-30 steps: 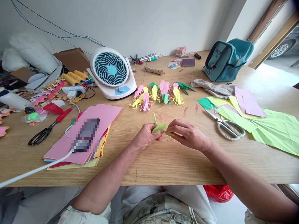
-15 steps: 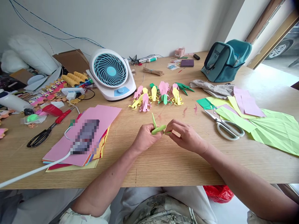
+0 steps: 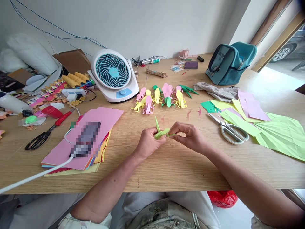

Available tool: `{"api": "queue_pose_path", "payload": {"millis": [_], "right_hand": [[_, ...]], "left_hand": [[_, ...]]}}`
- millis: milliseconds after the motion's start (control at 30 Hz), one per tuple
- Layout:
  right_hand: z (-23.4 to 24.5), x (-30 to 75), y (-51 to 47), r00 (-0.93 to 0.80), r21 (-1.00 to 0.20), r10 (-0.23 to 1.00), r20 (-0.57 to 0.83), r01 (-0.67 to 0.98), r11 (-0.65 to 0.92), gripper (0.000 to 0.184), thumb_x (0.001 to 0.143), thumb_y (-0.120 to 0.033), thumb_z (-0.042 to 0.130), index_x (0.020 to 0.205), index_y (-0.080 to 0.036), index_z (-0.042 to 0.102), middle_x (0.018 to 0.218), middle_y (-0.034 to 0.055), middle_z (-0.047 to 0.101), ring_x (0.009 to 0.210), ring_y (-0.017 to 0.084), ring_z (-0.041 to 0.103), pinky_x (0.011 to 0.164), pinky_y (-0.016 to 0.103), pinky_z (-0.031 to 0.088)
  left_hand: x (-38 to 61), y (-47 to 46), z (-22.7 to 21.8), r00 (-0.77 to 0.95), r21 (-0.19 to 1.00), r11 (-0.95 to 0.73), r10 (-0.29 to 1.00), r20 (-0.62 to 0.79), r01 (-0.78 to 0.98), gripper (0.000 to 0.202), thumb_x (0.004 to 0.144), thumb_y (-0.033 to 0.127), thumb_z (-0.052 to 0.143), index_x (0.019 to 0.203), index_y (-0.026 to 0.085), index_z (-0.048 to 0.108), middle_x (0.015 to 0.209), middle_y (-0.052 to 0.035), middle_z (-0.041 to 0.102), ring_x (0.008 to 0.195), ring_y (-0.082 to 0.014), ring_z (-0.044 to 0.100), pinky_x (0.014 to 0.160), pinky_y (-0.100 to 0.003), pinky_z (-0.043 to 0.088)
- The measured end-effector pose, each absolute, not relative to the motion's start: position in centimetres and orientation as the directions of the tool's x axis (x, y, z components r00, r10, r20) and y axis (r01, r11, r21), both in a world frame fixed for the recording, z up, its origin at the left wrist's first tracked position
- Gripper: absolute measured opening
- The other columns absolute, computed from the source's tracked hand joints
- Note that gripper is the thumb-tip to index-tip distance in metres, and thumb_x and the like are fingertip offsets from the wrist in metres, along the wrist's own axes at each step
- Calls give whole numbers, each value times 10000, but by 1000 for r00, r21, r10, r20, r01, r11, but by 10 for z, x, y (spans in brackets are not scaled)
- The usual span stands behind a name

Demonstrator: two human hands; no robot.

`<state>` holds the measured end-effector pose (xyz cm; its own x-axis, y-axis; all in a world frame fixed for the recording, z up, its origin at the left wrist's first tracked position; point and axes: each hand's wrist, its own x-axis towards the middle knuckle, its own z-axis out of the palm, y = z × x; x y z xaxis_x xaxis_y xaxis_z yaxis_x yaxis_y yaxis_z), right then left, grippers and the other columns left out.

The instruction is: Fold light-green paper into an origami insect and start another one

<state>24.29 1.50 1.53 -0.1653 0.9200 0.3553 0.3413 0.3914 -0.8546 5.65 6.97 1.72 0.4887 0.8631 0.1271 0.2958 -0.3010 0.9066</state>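
Observation:
A small folded light-green paper piece (image 3: 161, 131) is held over the wooden table (image 3: 166, 165), with one pointed flap sticking up. My left hand (image 3: 148, 142) pinches its left end with fingers closed. My right hand (image 3: 188, 136) pinches its right end, thumb and fingers pressed together on a thin flap. Behind them lies a cluster of finished pink, yellow and green paper figures (image 3: 162, 97).
White-handled scissors (image 3: 230, 128) lie to the right beside green, yellow and pink sheets (image 3: 274, 128). A stack of coloured paper (image 3: 83, 143) with a blurred device and white cable sits left, near black-and-red scissors (image 3: 46, 133). A desk fan (image 3: 113, 74) and a teal bag (image 3: 228, 62) stand behind.
Both hands stay on the green paper piece, with small finger shifts on its right flap. The view has shifted slightly.

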Motion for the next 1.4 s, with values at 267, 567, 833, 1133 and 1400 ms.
{"api": "queue_pose_path", "payload": {"millis": [267, 567, 833, 1133, 1400], "right_hand": [[5, 233, 21, -13, -995, 996, 86, 57, 86, 330, 724, -435, 778, 758, -178, 574, 688, -12, 601, 635, 127, 557, 588, 266, 447], [6, 223, 23, 26, -960, 991, -128, -255, -117, 455, 568, -454, 866, 753, -171, 562, 683, -29, 613, 620, 94, 565, 657, 281, 482], [2, 223, 23, 47, -985, 996, -74, -160, -65, 398, 668, -411, 773, 893, -187, 534, 657, -42, 593, 590, 105, 534, 569, 254, 387], [-3, 220, 24, 69, -995, 993, 93, -35, 96, 357, 769, -400, 695, 955, -212, 454, 610, -79, 519, 503, 90, 415, 462, 223, 287], [5, 231, 16, 60, -733, 826, 560, 501, 461, 87, 929, -231, 546, 1016, -220, 547, 920, 46, 581, 790, 155, 570, 728, 314, 485]], "left_hand": [[57, 69, 18, 502, 851, -398, 843, 192, 344, 141, 758, 245, 629, 776, 121, 694, 666, 3, 629, 624, -111, 525, 595, -205, 399], [59, 64, 14, 476, 798, -458, 843, 250, 392, 152, 786, 303, 682, 786, 152, 700, 727, -17, 677, 648, -123, 562, 644, -218, 414], [60, 66, 11, 497, 796, -477, 827, 262, 373, 87, 780, 233, 648, 745, 163, 685, 682, 0, 647, 641, -120, 545, 651, -218, 404], [58, 67, 9, 474, 881, -352, 863, 175, 316, 236, 775, 382, 700, 832, 155, 722, 736, -14, 649, 682, -131, 540, 629, -215, 391], [56, 76, 10, 482, 976, -43, 873, -67, 214, 293, 732, 428, 726, 716, 145, 653, 577, 49, 505, 566, -87, 414, 550, -215, 313]]}}
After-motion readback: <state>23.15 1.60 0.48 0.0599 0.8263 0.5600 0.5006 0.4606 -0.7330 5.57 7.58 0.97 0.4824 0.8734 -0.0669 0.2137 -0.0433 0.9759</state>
